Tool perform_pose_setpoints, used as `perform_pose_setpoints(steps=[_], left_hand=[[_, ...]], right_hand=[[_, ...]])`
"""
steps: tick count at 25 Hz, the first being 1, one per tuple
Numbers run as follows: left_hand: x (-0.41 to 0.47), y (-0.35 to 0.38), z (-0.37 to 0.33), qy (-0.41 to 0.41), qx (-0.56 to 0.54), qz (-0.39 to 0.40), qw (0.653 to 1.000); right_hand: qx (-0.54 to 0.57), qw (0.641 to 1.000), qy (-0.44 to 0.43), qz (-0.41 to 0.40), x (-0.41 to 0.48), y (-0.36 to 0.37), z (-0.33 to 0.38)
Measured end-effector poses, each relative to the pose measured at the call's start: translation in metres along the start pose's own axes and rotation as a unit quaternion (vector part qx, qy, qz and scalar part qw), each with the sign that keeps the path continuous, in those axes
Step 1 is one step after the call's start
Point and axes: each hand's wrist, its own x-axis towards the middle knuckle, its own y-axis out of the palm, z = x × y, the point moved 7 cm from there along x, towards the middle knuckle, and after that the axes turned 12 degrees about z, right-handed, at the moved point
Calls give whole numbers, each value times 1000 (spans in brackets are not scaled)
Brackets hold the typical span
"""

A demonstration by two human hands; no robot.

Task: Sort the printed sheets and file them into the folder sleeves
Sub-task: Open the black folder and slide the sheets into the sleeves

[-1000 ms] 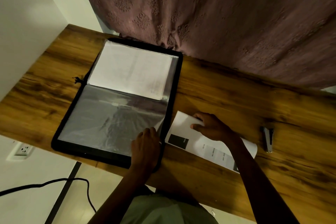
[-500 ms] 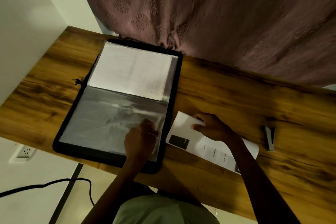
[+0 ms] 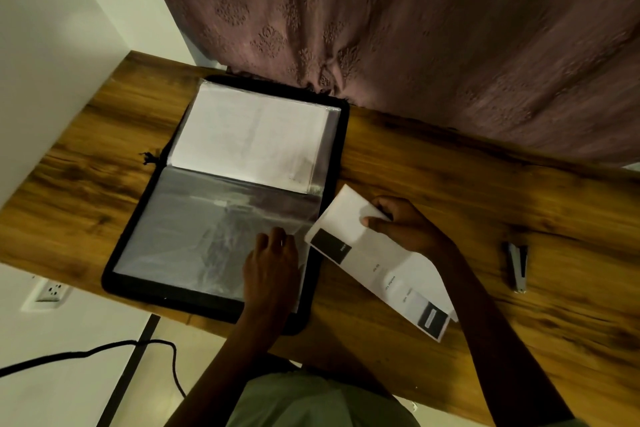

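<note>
Right hand: grip pinches printed sheet. Left hand: on empty sleeve, grip unclear. Spread sleeve mouth; feed corner first.

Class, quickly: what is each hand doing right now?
Left hand: fingers curled on the clear sleeve; grip cannot be told.
Right hand: pinches the printed sheet.

A home study corner is suggested by a wooden desk, an embossed mauve curtain and a wall socket
</note>
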Motion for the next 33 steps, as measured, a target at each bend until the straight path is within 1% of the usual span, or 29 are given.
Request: perform_pose_setpoints(steps=[2, 4, 7, 11, 13, 15, 17, 19, 22, 27, 29, 31, 33], left_hand=[[-1, 7, 5, -4, -46, -12, 999], [-3, 8, 7, -2, -85, -22, 996], [-4, 4, 1, 8, -99, -27, 995], [-5, 1, -7, 28, -83, -23, 996], [-10, -1, -11, 48, -53, -15, 997], [-12, 6, -16, 75, -24, -3, 997], [-13, 19, -15, 73, -19, 13, 997], [-13, 22, -10, 81, -39, -8, 996], [-13, 21, -8, 95, -60, -12, 994], [-20, 4, -15, 135, -44, -64, 988], [-21, 6, -15, 149, -50, -68, 985], [-21, 16, -14, 166, -55, -51, 983], [-20, 33, -12, 172, -53, -17, 983]], right_hand=[[15, 1000, -9, 24, 8, 4, 11], [-8, 999, -3, 52, 18, 16, 17], [-82, 993, 9, 88, 31, 40, 17], [-113, 989, 24, 94, 36, 53, 15], [-133, 987, 24, 82, 38, 58, 22], [-162, 985, 21, 53, 43, 63, 32], [-183, 983, 15, 32, 46, 69, 40], [-191, 981, 1, 23, 46, 73, 45], [-202, 979, -22, 20, 41, 78, 43], [-265, 963, -48, 18, 37, 80, 45], [-283, 957, -61, 5, 35, 82, 48], [-277, 959, -61, -20, 34, 84, 49], [-258, 964, -55, -42, 35, 85, 51]])
